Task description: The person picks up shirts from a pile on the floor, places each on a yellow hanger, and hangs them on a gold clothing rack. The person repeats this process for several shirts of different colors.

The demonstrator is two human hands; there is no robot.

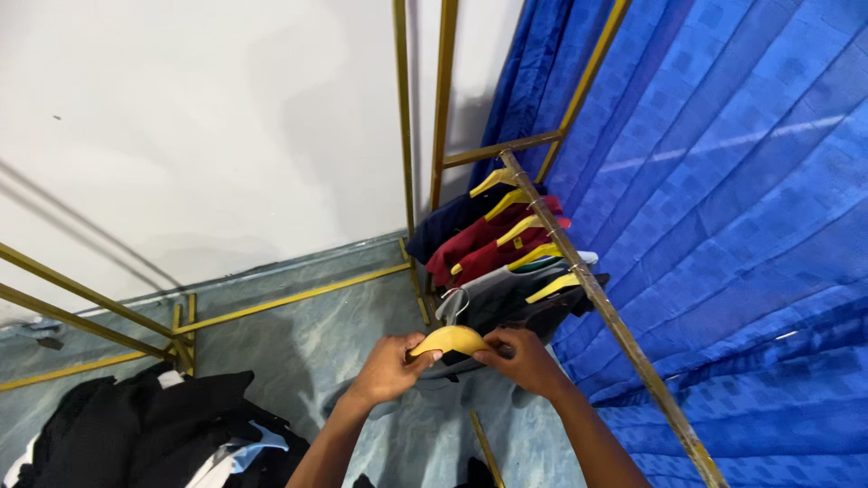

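Clothes lie in a dark heap on the floor at about eight o'clock, mostly black with some pale blue and white showing; how many pieces are in it cannot be told. Above the heap, gold rods of a second frame cross at nine o'clock, against a white wall.

At six o'clock the left hand has its grip clenched on the left end of one yellow hanger, thumb on top and fingers curled under. The right hand clasps the hanger's right end in the same way, so both hands hold this single hanger just below the row of hung clothes. A grey garment hangs down under the hanger and between the forearms.

From the hands toward twelve o'clock runs a gold rail, slanting from the upper middle down to five o'clock. On it hang five more yellow hangers, each carrying a shirt: one navy, two red, one grey with a teal edge, and one black nearest the hands. That makes six hangers counted in all.

From one to five o'clock a blue patterned curtain fills the right side behind the rail.
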